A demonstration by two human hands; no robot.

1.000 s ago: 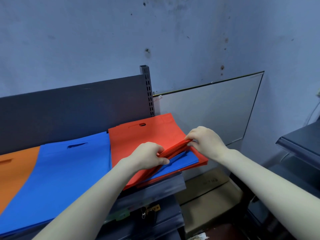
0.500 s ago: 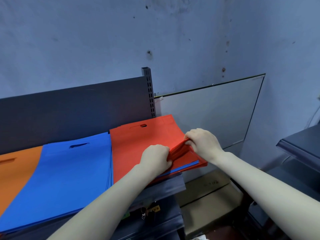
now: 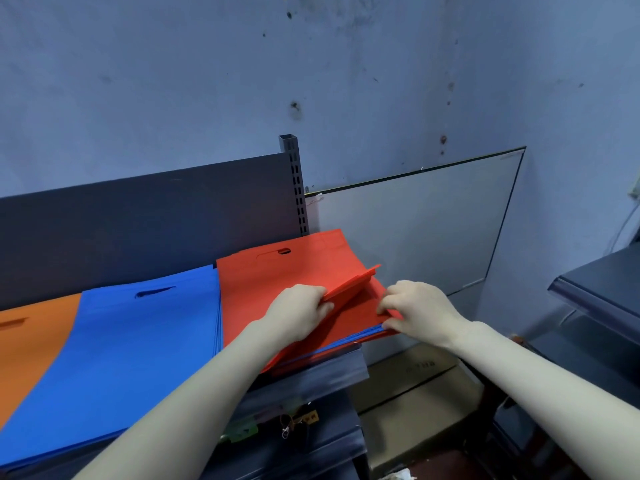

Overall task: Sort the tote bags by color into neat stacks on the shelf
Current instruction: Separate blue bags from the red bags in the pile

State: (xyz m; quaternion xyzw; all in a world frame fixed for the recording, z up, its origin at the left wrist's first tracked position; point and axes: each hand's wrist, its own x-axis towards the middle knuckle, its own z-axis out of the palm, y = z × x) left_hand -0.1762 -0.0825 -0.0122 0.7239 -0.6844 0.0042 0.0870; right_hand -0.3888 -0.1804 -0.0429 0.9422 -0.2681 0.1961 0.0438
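Three flat stacks of tote bags lie side by side on the dark shelf (image 3: 322, 374): orange bags (image 3: 31, 348) at the left, blue bags (image 3: 138, 348) in the middle, red bags (image 3: 277, 282) at the right. My left hand (image 3: 298, 311) grips a lifted bundle of red bag edges (image 3: 353, 282) and holds it tilted up off the red stack. My right hand (image 3: 417, 308) pinches the red stack's right front corner. A thin blue bag edge (image 3: 349, 342) shows low in the red stack, under my right hand.
A slotted metal upright (image 3: 294, 181) and dark back panel (image 3: 138, 223) stand behind the shelf. A pale board (image 3: 415, 230) leans on the wall at the right. Cardboard boxes (image 3: 415, 396) sit on the floor below. Another dark shelf (image 3: 602, 289) juts in at the far right.
The red layers held by my left hand have swung up and leftward. My right hand has dropped from the lifted fold to the stack's front corner. Less of the blue bag shows.
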